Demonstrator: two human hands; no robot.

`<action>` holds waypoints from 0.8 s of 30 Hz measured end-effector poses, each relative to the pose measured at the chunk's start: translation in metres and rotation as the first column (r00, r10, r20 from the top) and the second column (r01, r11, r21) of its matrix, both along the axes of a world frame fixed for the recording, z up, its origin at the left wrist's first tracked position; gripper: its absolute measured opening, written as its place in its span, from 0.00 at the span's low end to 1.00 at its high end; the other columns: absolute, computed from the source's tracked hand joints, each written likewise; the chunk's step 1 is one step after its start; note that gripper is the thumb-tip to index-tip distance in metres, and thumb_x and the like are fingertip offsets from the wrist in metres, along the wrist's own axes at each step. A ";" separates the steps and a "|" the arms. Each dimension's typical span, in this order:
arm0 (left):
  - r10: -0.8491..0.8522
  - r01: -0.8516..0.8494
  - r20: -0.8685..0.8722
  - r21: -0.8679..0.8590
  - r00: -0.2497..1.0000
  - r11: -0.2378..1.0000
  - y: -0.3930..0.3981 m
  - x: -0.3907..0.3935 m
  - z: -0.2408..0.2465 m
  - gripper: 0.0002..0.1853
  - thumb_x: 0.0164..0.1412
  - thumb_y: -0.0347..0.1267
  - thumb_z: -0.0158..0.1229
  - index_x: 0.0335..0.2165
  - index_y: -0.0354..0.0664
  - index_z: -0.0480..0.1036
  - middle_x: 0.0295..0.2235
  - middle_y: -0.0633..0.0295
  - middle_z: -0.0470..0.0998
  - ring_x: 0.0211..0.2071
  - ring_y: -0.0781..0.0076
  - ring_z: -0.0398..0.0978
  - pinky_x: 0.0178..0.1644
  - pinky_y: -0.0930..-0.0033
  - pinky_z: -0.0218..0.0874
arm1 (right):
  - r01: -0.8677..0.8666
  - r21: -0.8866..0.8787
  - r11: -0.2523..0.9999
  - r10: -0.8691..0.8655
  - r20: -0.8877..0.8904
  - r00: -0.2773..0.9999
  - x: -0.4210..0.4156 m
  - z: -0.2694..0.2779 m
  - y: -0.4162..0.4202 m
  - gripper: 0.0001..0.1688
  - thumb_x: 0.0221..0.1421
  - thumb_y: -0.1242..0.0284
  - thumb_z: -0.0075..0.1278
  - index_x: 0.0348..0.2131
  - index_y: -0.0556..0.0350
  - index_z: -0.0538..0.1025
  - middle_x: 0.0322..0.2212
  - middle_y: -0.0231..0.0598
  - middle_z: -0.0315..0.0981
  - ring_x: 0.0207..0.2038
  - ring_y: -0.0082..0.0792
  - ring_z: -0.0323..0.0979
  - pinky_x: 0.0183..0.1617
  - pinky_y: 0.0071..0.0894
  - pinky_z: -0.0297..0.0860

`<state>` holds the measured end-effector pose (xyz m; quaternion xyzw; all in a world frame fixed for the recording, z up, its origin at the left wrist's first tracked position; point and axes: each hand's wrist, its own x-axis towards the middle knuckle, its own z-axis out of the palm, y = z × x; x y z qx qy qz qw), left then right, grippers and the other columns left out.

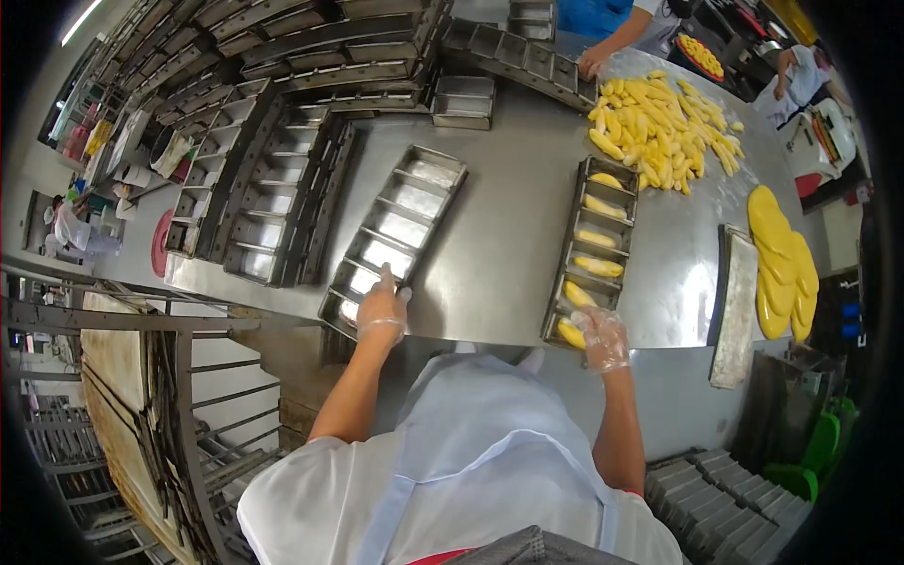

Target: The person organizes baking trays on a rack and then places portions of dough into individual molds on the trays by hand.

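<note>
My left hand [382, 311], in a clear plastic glove, is at the near end of an empty strapped loaf pan [402, 219]. Its index finger lies over the compartments and the thumb is at the right rim, so it holds that rim. My right hand [602, 337], also gloved, is over the near right corner of a second strapped loaf pan [573, 212]. Yellow dough pieces [599, 266] lie singly in this pan's compartments. The right fingertips reach inside beside the nearest pieces; whether they grip dough or the rim is hidden.
A heap of yellow dough pieces [653, 127] covers the steel table's [508, 212] far right. Flat yellow dough slabs [780, 261] lie by a long metal pan [734, 311] at the right edge. Stacked loaf pans [275, 191] stand left. Across the table, a co-worker's hand [595, 62] touches another pan.
</note>
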<state>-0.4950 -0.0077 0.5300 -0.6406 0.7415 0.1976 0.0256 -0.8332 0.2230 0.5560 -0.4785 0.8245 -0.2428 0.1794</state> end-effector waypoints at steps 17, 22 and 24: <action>0.182 -0.123 -0.215 0.265 0.959 0.956 -0.043 0.165 -0.151 0.30 0.55 0.32 0.63 0.56 0.38 0.68 0.44 0.47 0.80 0.43 0.55 0.78 0.47 0.59 0.66 | 0.098 0.054 0.994 -0.101 0.060 0.993 -0.020 0.012 0.005 0.22 0.61 0.57 0.50 0.41 0.56 0.80 0.37 0.56 0.78 0.42 0.58 0.74 0.48 0.51 0.68; 0.322 -0.204 -0.463 0.286 0.826 0.936 -0.019 0.110 -0.114 0.25 0.59 0.26 0.56 0.56 0.42 0.69 0.44 0.49 0.80 0.43 0.52 0.77 0.50 0.61 0.64 | 0.145 0.044 0.988 -0.147 0.031 0.989 -0.020 -0.004 0.026 0.20 0.61 0.58 0.49 0.40 0.55 0.80 0.38 0.53 0.78 0.42 0.57 0.74 0.49 0.52 0.68; 0.381 -0.284 -0.406 0.279 0.830 0.917 -0.014 0.090 -0.075 0.23 0.59 0.25 0.56 0.54 0.41 0.71 0.43 0.51 0.81 0.42 0.56 0.78 0.49 0.62 0.64 | 0.131 0.050 0.990 -0.133 0.038 0.990 -0.022 -0.007 0.026 0.19 0.62 0.59 0.48 0.40 0.54 0.80 0.38 0.53 0.78 0.42 0.57 0.73 0.49 0.52 0.68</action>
